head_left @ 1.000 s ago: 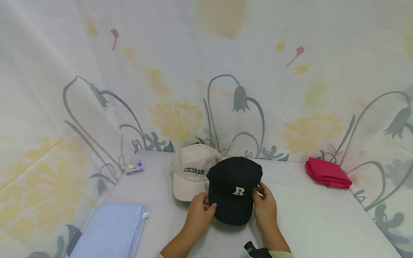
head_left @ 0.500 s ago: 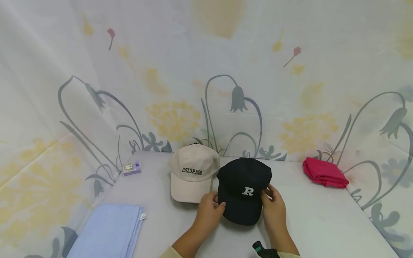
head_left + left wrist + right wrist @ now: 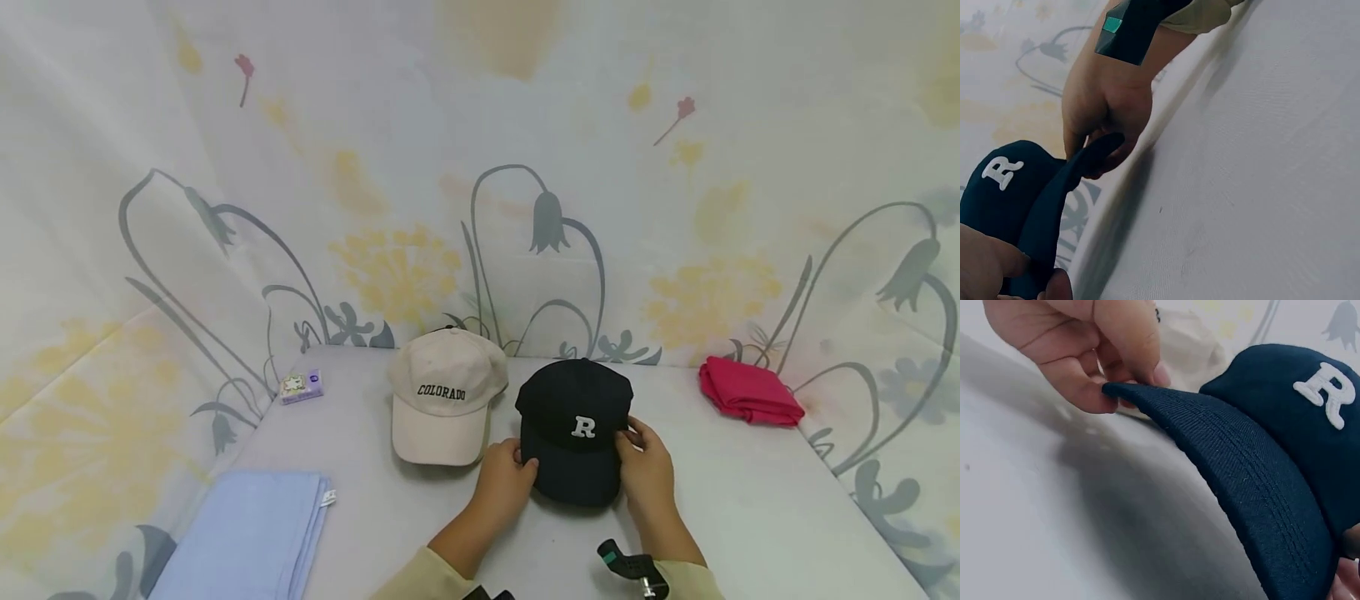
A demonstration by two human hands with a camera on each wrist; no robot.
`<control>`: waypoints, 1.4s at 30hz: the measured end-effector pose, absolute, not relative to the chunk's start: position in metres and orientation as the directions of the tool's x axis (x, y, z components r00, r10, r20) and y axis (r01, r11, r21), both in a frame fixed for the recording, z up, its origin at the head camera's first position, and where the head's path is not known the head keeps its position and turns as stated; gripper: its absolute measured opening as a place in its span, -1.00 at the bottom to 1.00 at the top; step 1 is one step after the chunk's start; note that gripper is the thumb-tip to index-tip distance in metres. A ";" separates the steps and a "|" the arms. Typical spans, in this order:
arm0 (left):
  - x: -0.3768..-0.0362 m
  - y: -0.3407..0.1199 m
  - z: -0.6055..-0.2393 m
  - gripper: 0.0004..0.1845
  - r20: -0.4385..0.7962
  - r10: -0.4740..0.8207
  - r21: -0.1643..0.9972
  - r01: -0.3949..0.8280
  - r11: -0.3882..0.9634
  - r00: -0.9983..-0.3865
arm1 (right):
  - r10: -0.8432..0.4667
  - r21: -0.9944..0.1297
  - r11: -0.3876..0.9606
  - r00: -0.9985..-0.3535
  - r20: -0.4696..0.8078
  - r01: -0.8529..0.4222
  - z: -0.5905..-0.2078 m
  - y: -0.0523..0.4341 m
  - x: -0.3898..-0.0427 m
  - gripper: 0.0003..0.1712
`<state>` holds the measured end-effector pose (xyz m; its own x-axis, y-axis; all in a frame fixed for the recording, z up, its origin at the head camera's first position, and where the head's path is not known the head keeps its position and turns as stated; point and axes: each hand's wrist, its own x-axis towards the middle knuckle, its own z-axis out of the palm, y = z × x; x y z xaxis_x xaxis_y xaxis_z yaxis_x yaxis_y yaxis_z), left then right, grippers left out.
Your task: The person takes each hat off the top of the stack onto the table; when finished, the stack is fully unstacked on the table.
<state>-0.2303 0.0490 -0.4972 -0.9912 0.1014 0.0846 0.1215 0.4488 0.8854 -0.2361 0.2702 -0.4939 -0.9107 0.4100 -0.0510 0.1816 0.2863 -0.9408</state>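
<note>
Head view: from above, facing forward and down, farthest off, spanning table (image 3: 735, 492) and backdrop (image 3: 420, 108). Left wrist view: close, tilted, looking across black cap (image 3: 1016, 203) toward right hand (image 3: 1109, 103). Right wrist view: closest, tilted, facing left hand (image 3: 1088, 347). All share black cap.

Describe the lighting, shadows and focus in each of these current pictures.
Head view: soft, fairly even light, with a faint shadow beneath the black cap; left wrist view: noticeably dimmer, the cap looking bluish, a dark soft-edged shadow on the table; right wrist view: a broad soft shadow below the brim, which looks crisp, while the beige cap behind looks softer.
</note>
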 end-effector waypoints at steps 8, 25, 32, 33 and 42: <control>-0.243 0.057 -0.505 -0.69 0.075 0.071 0.890 0.098 0.445 -0.995 | 0.408 -0.948 0.266 -0.911 -0.051 0.172 -0.499 0.273 -0.255 -0.41; -0.261 0.069 -0.517 -0.35 0.109 -0.040 0.847 0.072 0.527 -0.993 | 0.452 -0.910 0.359 -0.892 -0.025 0.208 -0.502 0.261 -0.288 -0.44; -0.259 0.068 -0.514 0.02 0.043 0.019 0.843 0.047 0.535 -0.999 | 0.476 -0.884 0.406 -0.879 -0.013 0.233 -0.505 0.255 -0.294 -0.46; -0.258 0.067 -0.513 0.07 0.026 0.030 0.840 0.038 0.541 -0.999 | 0.477 -0.882 0.409 -0.879 -0.012 0.235 -0.505 0.255 -0.294 -0.47; -0.257 0.066 -0.515 0.05 0.016 0.060 0.808 0.048 0.587 -0.998 | 0.422 -0.846 0.490 -0.907 0.020 0.209 -0.505 0.262 -0.289 -0.43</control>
